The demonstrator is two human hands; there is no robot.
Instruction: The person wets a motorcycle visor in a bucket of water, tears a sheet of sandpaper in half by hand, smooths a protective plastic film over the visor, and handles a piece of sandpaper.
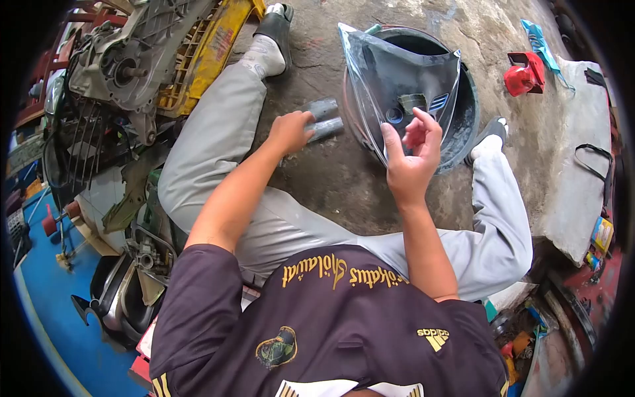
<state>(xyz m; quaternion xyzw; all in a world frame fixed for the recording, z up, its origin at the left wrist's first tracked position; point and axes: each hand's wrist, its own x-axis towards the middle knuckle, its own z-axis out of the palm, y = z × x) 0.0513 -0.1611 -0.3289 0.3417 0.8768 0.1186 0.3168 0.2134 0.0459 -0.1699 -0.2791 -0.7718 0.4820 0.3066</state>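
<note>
Left hand (289, 133) reaches paired grey tube-like pieces (323, 108) on concrete, grip unclear; lifting needs closed fingers. Right hand (411, 173), fingers apart, is by glossy black panel (397, 69) across round black tub (471, 132).

Pieces (325, 129) left of tub (472, 132); panel (413, 74) apparently across its rim.

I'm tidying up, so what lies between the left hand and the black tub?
Two grey pieces lie there, side by side on the floor, in the head view.
</note>
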